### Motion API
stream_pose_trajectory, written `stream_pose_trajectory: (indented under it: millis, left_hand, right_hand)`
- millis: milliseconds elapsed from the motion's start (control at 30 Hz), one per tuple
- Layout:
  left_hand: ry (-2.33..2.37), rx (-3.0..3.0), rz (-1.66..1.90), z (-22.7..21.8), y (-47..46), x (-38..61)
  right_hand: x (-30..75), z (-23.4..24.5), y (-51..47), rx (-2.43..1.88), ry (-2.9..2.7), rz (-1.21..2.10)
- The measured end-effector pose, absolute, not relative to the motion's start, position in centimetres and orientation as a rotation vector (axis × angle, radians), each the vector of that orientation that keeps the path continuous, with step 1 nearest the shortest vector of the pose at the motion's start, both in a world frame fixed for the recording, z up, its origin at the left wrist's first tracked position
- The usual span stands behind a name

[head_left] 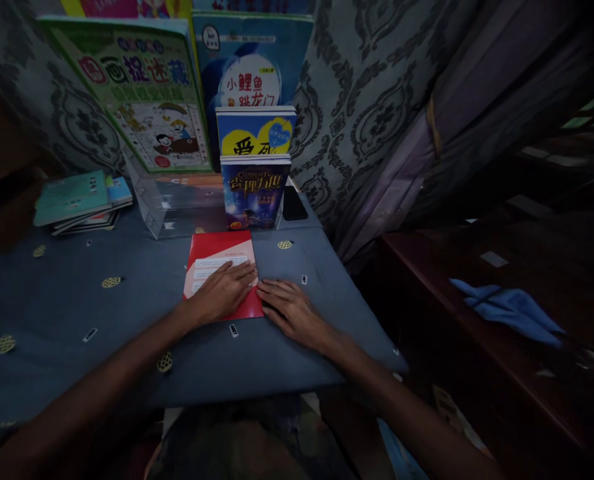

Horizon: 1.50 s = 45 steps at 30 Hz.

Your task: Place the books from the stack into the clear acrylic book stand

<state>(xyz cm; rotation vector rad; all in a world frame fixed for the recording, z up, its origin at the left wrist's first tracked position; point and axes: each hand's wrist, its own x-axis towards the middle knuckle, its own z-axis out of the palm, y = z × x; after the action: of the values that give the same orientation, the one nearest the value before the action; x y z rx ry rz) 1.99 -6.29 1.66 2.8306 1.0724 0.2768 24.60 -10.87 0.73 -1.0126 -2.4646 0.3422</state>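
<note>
A red book (221,247) with a pink and white text panel lies flat on the blue cloth-covered table (127,340). Across its lower middle rests my left hand (227,292), palm down with the fingers stretched toward the right edge. My right hand (293,310) lies at the book's right edge, fingers extended and touching or very close to it. Just beyond the book stands a clear acrylic rack (181,217). It holds a dark blue book (253,197), upside down, a blue and yellow book (257,130), a green book (157,100) and a larger blue book (257,57).
A stack of thin books (74,200) lies at the table's back left. Beside the rack is a black phone (295,203). Patterned wallpaper (371,60) and a tied curtain (401,160) rise behind. To the right, a blue cloth (509,310) lies on a dark red wooden surface (457,307).
</note>
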Motion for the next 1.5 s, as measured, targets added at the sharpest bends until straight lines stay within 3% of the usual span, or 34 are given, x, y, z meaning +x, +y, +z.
stream_pose_trajectory:
  millis: [667, 1200, 1500]
  left_hand:
    - [1.114, 2.763, 0.348, 1.5, -12.3, -1.7]
    - [1.512, 2.513, 0.224, 1.0, -0.6, -8.7]
    - [1.358, 2.561, 0.217, 1.8, -9.1, -9.5]
  right_hand:
    - [25.5, 0.8, -13.5, -0.859, -2.504, 0.235]
    - [25.6, 0.3, -13.1, -0.847, -2.514, 0.118]
    - [25.5, 0.0, -13.2, -0.846, -2.481, 0.156]
